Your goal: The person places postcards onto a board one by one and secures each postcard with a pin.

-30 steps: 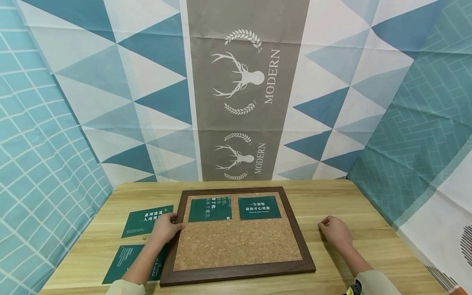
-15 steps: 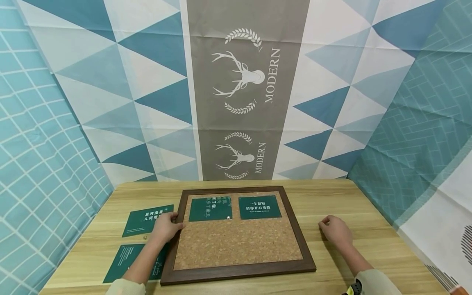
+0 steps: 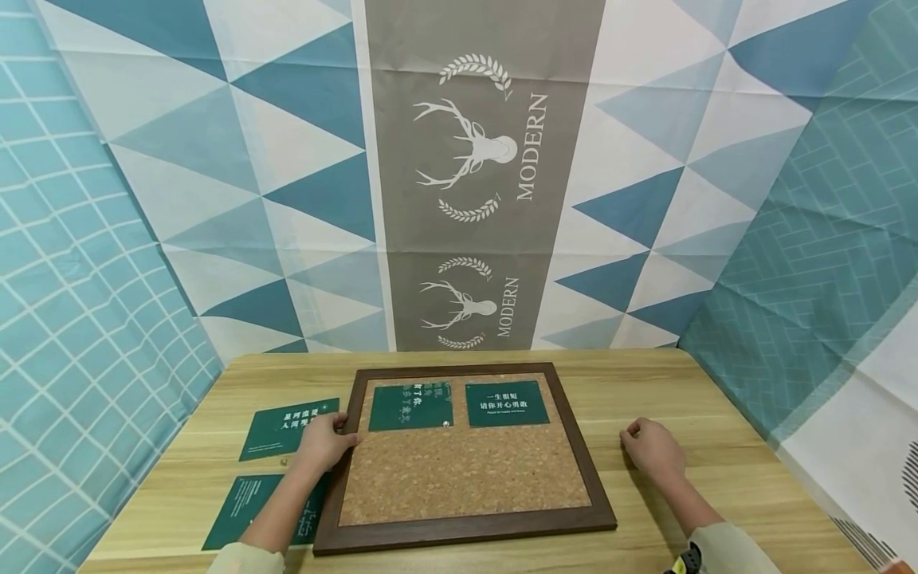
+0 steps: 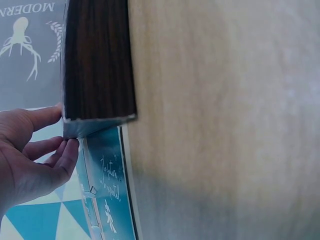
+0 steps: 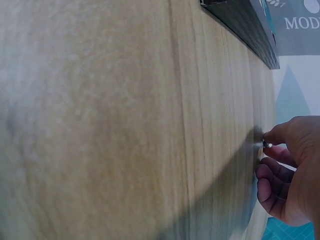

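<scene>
A cork board [image 3: 459, 478] with a dark brown wooden frame lies on the table. My left hand [image 3: 326, 445] holds the frame by its left side, thumb over the edge; the left wrist view shows the fingertips [image 4: 70, 145] against the frame's side [image 4: 100, 60]. To the right of the board, my right hand [image 3: 654, 450] pinches a small shiny pin [image 5: 267, 144] between thumb and forefinger, just over the table. Two green cards sit along the board's upper part, a left one [image 3: 409, 406] with sideways lettering and a right one [image 3: 506, 402] with white lettering.
Left of the board lie two more green cards, an upper one [image 3: 276, 433] and a lower one [image 3: 240, 510] partly hidden by the left forearm. A small pin [image 3: 284, 461] lies between them. A patterned cloth [image 3: 473, 175] hangs behind the wooden table [image 3: 688, 391].
</scene>
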{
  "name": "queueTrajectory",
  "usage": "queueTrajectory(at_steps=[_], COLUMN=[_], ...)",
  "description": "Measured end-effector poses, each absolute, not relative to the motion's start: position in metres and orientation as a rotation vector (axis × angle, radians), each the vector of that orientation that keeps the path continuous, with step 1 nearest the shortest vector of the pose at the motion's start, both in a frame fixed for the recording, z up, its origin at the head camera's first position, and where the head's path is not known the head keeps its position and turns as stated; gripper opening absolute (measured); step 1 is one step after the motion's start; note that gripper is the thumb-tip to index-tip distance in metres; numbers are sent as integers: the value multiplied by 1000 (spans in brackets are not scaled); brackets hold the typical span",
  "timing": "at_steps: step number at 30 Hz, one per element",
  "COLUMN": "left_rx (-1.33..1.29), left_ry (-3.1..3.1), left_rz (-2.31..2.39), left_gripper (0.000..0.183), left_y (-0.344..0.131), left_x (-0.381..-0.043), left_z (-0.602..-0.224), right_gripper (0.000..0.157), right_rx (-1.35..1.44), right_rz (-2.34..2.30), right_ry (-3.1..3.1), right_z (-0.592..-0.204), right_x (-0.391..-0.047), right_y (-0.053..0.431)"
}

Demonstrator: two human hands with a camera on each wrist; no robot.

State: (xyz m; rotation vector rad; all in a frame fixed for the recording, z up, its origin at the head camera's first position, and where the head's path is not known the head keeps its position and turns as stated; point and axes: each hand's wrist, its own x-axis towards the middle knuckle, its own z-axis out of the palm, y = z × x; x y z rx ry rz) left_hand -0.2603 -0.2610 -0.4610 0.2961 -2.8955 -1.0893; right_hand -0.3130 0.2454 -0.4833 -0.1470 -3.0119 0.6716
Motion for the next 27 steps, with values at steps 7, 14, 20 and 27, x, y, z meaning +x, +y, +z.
queueTrajectory(at_steps=[7,14,20,27], left_rx=[294,290,282,278], left_ry=[-2899,-2898,-2895,-2896], left_rz=[-1098,-1100,-1100,-1100], left_gripper=[54,54,53,53], left_y=[-261,-261,-262,-261], left_x=[-260,-260,-260,-260], left_z=[-461,-461,-461,-461], right_gripper=[30,32,28,26], right_rx=[-139,-158,-132,-114], right_rz=[677,681,693,715], right_ry=[-3013,-2990,-2986,-2988], right_z=[-484,-485,-484,-485], right_x=[-313,-313,-312,-312], right_y=[246,246,246,247])
